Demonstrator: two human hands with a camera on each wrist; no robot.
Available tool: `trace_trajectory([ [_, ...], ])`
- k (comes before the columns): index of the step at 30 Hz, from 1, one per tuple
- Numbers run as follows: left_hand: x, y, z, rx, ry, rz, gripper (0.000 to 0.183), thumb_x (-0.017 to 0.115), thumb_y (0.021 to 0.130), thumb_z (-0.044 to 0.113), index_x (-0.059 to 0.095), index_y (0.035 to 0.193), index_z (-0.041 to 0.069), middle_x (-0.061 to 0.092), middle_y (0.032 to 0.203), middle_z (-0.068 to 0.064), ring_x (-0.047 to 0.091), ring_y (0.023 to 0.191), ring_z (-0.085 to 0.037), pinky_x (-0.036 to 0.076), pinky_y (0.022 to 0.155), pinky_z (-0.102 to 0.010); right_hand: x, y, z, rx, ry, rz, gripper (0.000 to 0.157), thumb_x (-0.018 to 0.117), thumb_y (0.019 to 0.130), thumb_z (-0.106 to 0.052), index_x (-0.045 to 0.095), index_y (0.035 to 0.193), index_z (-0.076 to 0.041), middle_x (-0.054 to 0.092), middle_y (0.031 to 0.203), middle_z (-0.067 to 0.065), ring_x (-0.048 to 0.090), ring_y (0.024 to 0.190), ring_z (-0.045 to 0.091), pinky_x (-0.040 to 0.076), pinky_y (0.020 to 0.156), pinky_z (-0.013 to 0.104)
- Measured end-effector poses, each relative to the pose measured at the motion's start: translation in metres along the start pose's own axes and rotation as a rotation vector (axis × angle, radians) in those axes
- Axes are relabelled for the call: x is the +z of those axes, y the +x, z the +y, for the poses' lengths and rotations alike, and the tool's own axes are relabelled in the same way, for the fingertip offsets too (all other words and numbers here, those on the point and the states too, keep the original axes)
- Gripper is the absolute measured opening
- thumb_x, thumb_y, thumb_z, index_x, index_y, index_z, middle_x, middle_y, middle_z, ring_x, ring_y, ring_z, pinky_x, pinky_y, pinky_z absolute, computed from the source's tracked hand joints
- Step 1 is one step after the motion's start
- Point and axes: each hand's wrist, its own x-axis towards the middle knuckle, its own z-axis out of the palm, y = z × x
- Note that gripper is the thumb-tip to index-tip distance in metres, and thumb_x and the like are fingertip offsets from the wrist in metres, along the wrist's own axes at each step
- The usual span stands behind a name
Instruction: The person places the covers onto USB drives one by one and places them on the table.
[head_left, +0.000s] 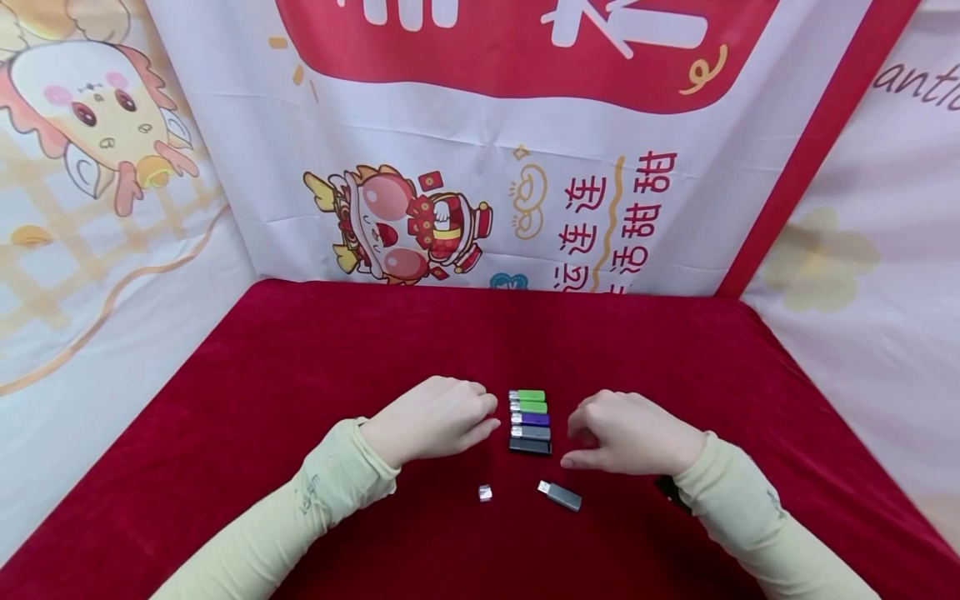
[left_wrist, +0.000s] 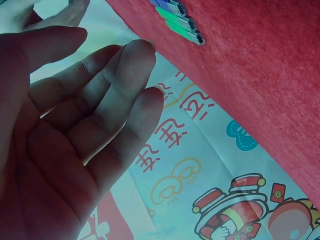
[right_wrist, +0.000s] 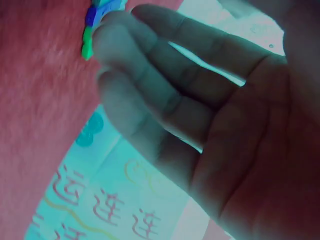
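Observation:
A column of several USB flash drives lies on the red cloth between the hands: two green drives [head_left: 532,402], a purple drive [head_left: 536,420], a grey drive [head_left: 536,433] and a black one [head_left: 530,447]. My left hand [head_left: 442,418] is just left of the column, fingers loosely bent and holding nothing. To the right of it hovers my right hand [head_left: 626,433], also with relaxed fingers and an empty palm. Nearer the body, a separate grey flash drive [head_left: 560,495] lies at a slant. A small silvery piece [head_left: 485,492] sits to its left.
Red cloth [head_left: 360,333] covers the table. Partly hidden beneath the right wrist is a dark object [head_left: 670,490], its kind unclear. A printed fabric backdrop [head_left: 465,125] rises at the far edge, with fabric walls on both sides.

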Motion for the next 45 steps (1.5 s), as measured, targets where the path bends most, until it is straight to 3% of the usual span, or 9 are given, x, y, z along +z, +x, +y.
trace_trajectory([
  [6, 0.000, -0.001, 0.000, -0.008, -0.007, -0.018, 0.020, 0.065, 0.094, 0.025, 0.061, 0.077, 0.017, 0.055, 0.069, 0.005, 0.053, 0.058, -0.010, 0.046, 0.053, -0.025, 0.011, 0.005, -0.007, -0.049, 0.045, -0.038, 0.028, 0.081, 0.078, -0.042, 0.072, 0.083, -0.015, 0.054, 0.068, -0.014, 0.048, 0.062, 0.002, 0.045, 0.054, 0.022],
  [19, 0.000, 0.000, 0.001, -0.008, 0.000, -0.018, 0.020, 0.065, 0.094, 0.026, 0.061, 0.077, 0.016, 0.055, 0.069, 0.004, 0.052, 0.058, -0.010, 0.046, 0.053, -0.025, 0.034, 0.009, -0.010, -0.039, 0.029, -0.109, 0.037, 0.087, 0.067, -0.047, 0.064, 0.069, -0.019, 0.050, 0.062, -0.018, 0.046, 0.053, 0.000, 0.041, 0.049, 0.021],
  [37, 0.001, 0.000, 0.002, -0.024, -0.015, -0.058, 0.019, 0.066, 0.093, 0.027, 0.062, 0.078, 0.016, 0.055, 0.068, 0.005, 0.049, 0.057, -0.009, 0.044, 0.052, -0.023, 0.038, 0.014, -0.011, -0.087, 0.112, -0.164, 0.025, 0.089, 0.071, -0.029, 0.064, 0.067, -0.024, 0.048, 0.053, -0.025, 0.046, 0.049, -0.009, 0.040, 0.048, 0.016],
  [45, 0.002, 0.000, 0.002, -0.029, -0.018, -0.070, 0.019, 0.066, 0.093, 0.027, 0.063, 0.079, 0.016, 0.055, 0.069, 0.004, 0.049, 0.057, -0.008, 0.045, 0.052, -0.023, 0.037, 0.014, -0.014, -0.090, 0.066, -0.186, 0.021, 0.084, 0.072, -0.021, 0.064, 0.066, -0.022, 0.045, 0.051, -0.024, 0.042, 0.048, -0.005, 0.038, 0.047, 0.017],
])
